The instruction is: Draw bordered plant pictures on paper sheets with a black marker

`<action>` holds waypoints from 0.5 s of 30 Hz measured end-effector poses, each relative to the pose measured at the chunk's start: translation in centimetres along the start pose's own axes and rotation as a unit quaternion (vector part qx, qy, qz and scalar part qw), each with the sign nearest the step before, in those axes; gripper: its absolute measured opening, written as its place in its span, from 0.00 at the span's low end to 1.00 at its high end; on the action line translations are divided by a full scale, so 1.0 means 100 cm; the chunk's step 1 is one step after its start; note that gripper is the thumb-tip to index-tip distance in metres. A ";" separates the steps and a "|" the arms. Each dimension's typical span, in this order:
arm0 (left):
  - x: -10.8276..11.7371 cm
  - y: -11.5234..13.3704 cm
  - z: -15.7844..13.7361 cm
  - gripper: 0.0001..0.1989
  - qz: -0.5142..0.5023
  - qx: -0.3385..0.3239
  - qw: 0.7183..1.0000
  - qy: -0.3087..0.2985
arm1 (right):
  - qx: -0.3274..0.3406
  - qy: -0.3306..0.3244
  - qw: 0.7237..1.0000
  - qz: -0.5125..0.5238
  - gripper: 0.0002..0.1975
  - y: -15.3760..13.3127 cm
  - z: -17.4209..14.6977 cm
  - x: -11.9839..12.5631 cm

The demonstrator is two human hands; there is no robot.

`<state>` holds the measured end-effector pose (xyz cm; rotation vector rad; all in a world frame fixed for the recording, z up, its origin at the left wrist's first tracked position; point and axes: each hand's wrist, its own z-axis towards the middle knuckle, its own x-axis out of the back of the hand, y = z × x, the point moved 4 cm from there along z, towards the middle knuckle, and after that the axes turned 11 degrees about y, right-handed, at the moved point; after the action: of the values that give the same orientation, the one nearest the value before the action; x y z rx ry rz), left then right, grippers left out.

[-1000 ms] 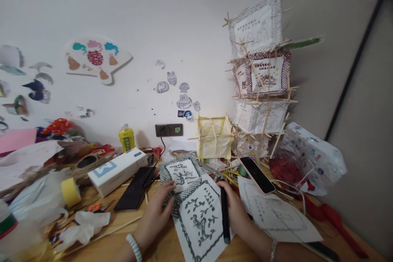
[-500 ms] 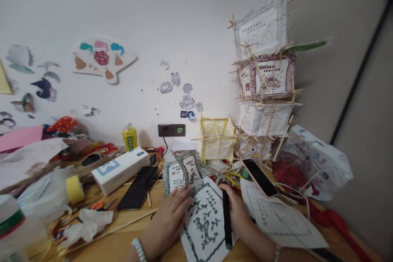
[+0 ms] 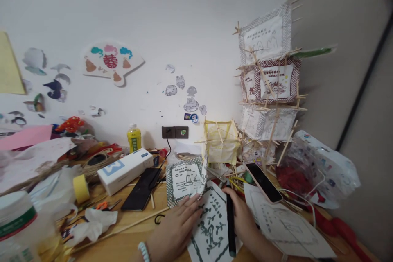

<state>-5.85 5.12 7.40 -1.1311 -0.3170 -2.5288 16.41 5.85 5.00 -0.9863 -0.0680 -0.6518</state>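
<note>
Lying flat, its fingers stretched out, my left hand [image 3: 179,225] presses on the left edge of a white paper sheet [image 3: 219,229] with dark green writing, leaves and a border. My right hand [image 3: 242,215] is wrapped round a black marker pen [image 3: 231,223], which lies over the sheet's right side. Just beyond my left fingertips is a paper panel [image 3: 187,180] with a green hatched border and a landscape drawing. Its right part curls upward and joins the sheet near my fingers; how they join is hidden.
A phone [image 3: 265,184] lies on another drawn sheet [image 3: 285,225] at right. Behind stand a yellow stick-and-paper frame [image 3: 220,147] and a tall tiered one [image 3: 265,73]. To the left are a dark phone [image 3: 143,188], a white box [image 3: 125,172], yellow tape [image 3: 80,189] and a plastic jar [image 3: 18,221].
The hatched panel, bulging with a fold before, now lies flatter with its right part standing up. My left hand stays flat and my right keeps the marker. The view has shifted slightly left.
</note>
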 end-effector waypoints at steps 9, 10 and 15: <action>0.002 -0.003 -0.001 0.31 0.165 0.016 0.984 0.062 | 0.028 -0.006 0.999 -0.033 0.19 -0.005 0.000 0.001; 0.002 -0.006 -0.001 0.31 0.180 0.030 0.980 0.073 | 0.029 -0.009 0.999 -0.036 0.20 -0.005 -0.001 0.001; -0.001 -0.024 -0.008 0.29 0.253 0.086 0.956 0.123 | 0.030 -0.007 0.998 -0.056 0.22 -0.003 -0.002 0.002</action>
<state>-7.29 7.11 6.67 -0.7073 -0.1519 -2.1062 16.38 5.50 5.17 -0.9338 -0.1562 -0.7421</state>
